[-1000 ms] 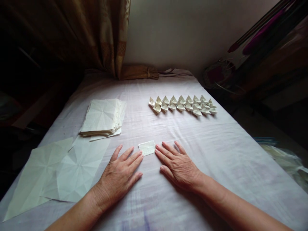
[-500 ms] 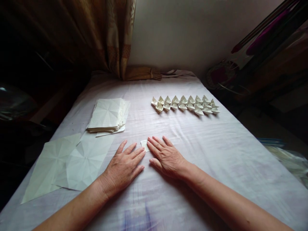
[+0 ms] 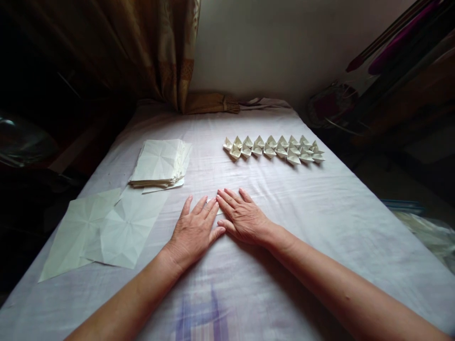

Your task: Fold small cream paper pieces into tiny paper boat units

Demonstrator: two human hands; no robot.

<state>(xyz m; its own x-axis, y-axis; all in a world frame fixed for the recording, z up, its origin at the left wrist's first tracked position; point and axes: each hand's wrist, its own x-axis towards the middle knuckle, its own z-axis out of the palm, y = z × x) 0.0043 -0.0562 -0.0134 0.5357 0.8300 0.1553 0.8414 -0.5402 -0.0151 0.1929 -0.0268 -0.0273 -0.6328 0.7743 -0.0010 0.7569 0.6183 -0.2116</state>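
A small folded piece of white paper (image 3: 219, 212) lies on the sheet, mostly covered by my hands. My left hand (image 3: 196, 226) rests flat over its left part, fingers stretched out. Over its right part lies my right hand (image 3: 244, 219), palm down with the fingers extended. The fingertips of both hands meet or nearly meet above the paper. Farther off to the right stand several folded paper boats (image 3: 270, 147) in close rows. To the left sits a stack of white paper sheets (image 3: 159, 161), creased on top.
Two or more loose creased sheets (image 3: 122, 232) overlap at the left. The pale bedsheet (image 3: 320, 213) covers the whole surface. A brown curtain (image 3: 174, 61) hangs at the far left against the wall (image 3: 270, 47). Plastic bags (image 3: 426, 232) lie beyond the right edge.
My left hand has slid right onto the small paper and now touches or nearly touches my right hand. More of the paper is covered. The view has tilted slightly down.
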